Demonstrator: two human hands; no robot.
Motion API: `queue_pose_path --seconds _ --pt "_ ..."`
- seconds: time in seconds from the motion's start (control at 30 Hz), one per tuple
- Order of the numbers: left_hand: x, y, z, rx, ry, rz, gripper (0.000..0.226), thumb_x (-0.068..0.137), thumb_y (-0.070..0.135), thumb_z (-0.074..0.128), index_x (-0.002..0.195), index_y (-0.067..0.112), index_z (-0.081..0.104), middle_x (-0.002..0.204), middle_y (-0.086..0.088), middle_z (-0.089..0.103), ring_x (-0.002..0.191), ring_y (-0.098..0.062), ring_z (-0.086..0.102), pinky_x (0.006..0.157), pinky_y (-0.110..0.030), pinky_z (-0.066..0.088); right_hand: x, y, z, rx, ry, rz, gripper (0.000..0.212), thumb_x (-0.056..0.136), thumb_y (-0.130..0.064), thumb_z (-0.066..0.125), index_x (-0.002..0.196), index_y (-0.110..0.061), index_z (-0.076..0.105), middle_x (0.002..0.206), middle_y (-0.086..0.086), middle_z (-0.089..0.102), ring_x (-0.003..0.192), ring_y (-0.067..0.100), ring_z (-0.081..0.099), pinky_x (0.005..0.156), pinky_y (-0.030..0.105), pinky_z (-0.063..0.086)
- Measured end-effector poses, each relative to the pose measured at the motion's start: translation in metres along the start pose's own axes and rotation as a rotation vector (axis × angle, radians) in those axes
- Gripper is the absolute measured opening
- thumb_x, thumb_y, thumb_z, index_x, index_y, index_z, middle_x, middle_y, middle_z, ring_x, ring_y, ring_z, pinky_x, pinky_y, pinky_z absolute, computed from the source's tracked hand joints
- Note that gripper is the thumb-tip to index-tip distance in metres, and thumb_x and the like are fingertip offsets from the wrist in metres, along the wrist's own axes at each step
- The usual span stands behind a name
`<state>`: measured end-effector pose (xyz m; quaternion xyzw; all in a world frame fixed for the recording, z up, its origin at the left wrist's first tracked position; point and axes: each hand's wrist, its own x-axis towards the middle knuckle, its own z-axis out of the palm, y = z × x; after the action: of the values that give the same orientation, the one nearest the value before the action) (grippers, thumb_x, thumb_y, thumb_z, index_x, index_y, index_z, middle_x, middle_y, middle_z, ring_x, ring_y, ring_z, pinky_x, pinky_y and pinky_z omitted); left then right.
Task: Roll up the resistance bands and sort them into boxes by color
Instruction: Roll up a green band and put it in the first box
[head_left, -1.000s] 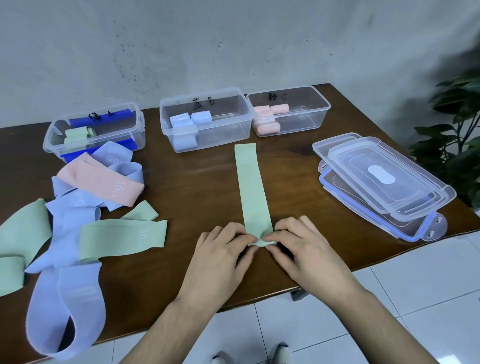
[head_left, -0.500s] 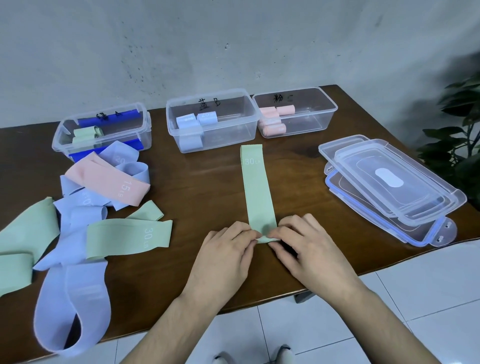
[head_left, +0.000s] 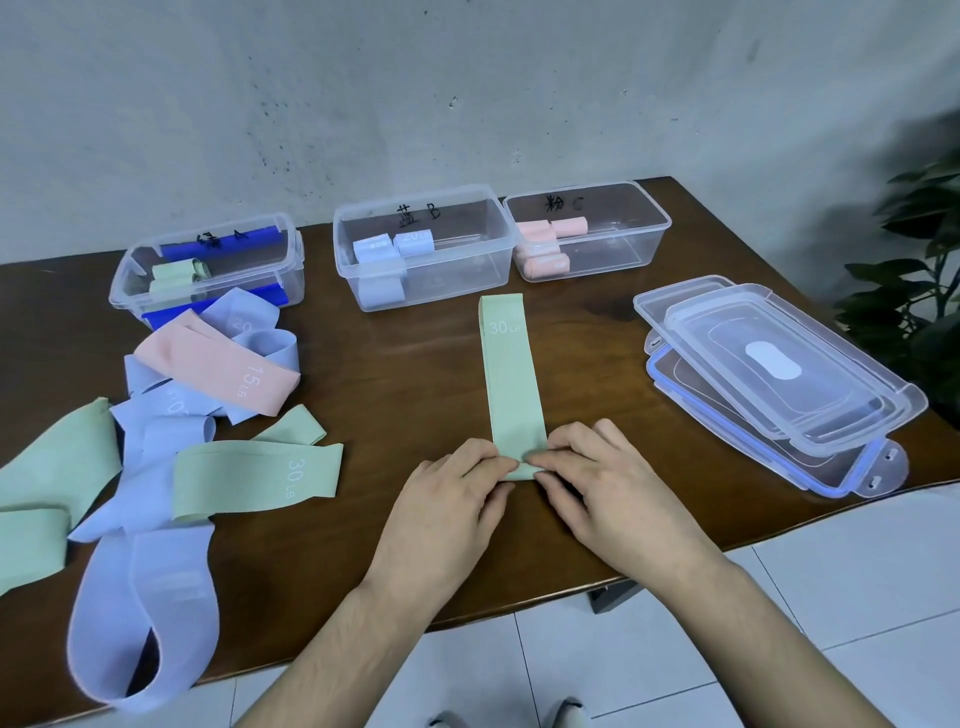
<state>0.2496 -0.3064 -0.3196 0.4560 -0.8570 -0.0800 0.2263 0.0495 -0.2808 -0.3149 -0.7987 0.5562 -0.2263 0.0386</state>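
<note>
Near the table's (head_left: 405, 374) front edge, my left hand (head_left: 441, 512) and right hand (head_left: 618, 496) meet at the near end of a green 30 LB band (head_left: 511, 384) laid flat and straight, its far end close to the boxes. Each grip pinches that near end, fingertips (head_left: 498, 462) pressing a small fold down onto the wood. Behind stand three clear boxes: the left box (head_left: 208, 265) with green rolls, the middle box (head_left: 423, 249) with light blue rolls, the right box (head_left: 589, 231) with pink ones. Loose green, lilac and pink bands (head_left: 171, 415) lie heaped at the left. Stacked lids (head_left: 779, 379) rest at the right.
</note>
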Motion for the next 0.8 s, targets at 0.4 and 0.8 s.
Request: queue_pose_path --seconds 0.4,0.8 --pt "0.01 0.003 -0.009 0.048 -0.049 0.027 0.019 0.096 0.028 0.062 0.112 0.021 0.069 0.108 0.008 0.059 0.075 -0.011 0.062 0.069 -0.027 0.057 0.003 0.002 -0.001 0.066 -0.021 -0.022 0.022 0.095 -0.021 0.065 0.116 -0.02 0.069 0.11 -0.009 0.062 0.094 0.008 0.051 0.087 0.023 0.049" --pt "-0.022 0.017 -0.016 0.055 -0.078 0.041 0.014 0.089 0.027 0.07 0.103 0.023 0.07 0.098 0.01 0.058 0.064 -0.007 0.058 0.06 -0.015 0.047 -0.025 -0.006 -0.007 0.107 -0.075 -0.068 0.021 0.098 -0.026 0.06 0.117 -0.024 0.067 0.112 -0.014 0.058 0.095 0.005 0.052 0.085 0.026 0.052"
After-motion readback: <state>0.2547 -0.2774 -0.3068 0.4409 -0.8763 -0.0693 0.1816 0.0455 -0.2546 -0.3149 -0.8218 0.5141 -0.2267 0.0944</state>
